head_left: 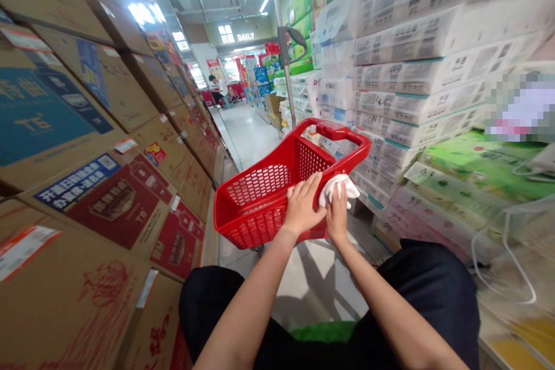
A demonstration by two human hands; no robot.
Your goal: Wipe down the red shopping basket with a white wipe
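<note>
A red plastic shopping basket on wheels point(255, 199) stands in the aisle in front of me, its handle point(342, 133) raised at the far end. My left hand point(302, 203) rests on the basket's near rim, fingers stretched over the edge. Beside it my right hand point(337, 213) is closed on a white cloth point(340, 186), pressed against the same rim. My knees in dark trousers show at the bottom of the view.
Stacked brown cartons point(87, 144) wall the left side. Piled tissue packs point(416, 81) line the right. A metal pole with a grey grip point(287, 46) rises behind the basket. The tiled aisle point(249, 133) runs ahead to a seated person point(217, 88).
</note>
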